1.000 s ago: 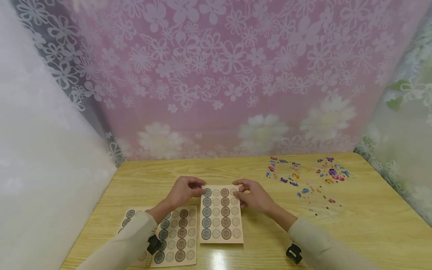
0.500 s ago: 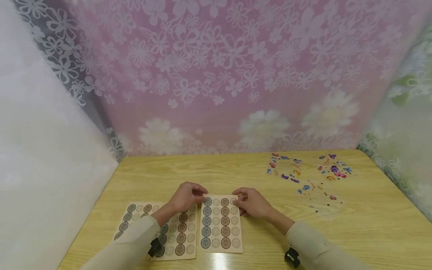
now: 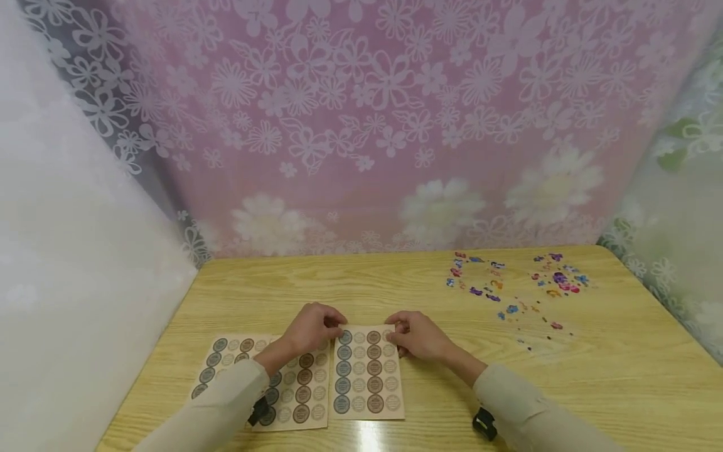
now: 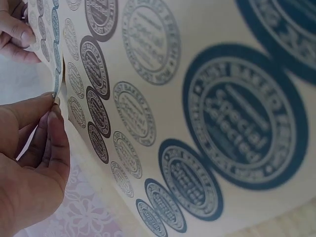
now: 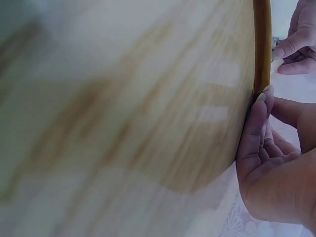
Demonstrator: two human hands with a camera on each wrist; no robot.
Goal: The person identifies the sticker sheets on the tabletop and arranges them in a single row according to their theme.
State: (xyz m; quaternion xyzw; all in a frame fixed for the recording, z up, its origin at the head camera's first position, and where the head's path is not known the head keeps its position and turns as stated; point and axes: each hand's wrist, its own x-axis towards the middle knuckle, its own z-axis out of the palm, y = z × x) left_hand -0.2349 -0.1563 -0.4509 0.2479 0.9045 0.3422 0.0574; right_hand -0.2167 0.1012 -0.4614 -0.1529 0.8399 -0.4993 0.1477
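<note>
A beige sheet of round stickers (image 3: 366, 402), with rows of blue, brown and pale circles, lies at the front middle of the table. My left hand (image 3: 312, 328) pinches its far left corner between thumb and fingers, as the left wrist view shows too. At the far right corner, my right hand (image 3: 420, 337) pinches the same sheet. Just left of it lies a second sticker sheet (image 3: 294, 422), partly covered by my left forearm; its printed circles fill much of the left wrist view. A third sheet (image 3: 226, 345) lies further left, partly behind the sleeve.
Small colourful flower-shaped pieces are scattered in loose groups at the back right of the wooden table (image 3: 452, 402), among them a purple flower (image 3: 559, 277) and a blue flower (image 3: 512, 309). A pink floral curtain (image 3: 361, 157) hangs behind the table's far edge.
Both hands have drawn the held sheet toward me, then slightly left, closer to the neighbouring sheet. Their pinch on its corners stays. The view has tilted slightly.
</note>
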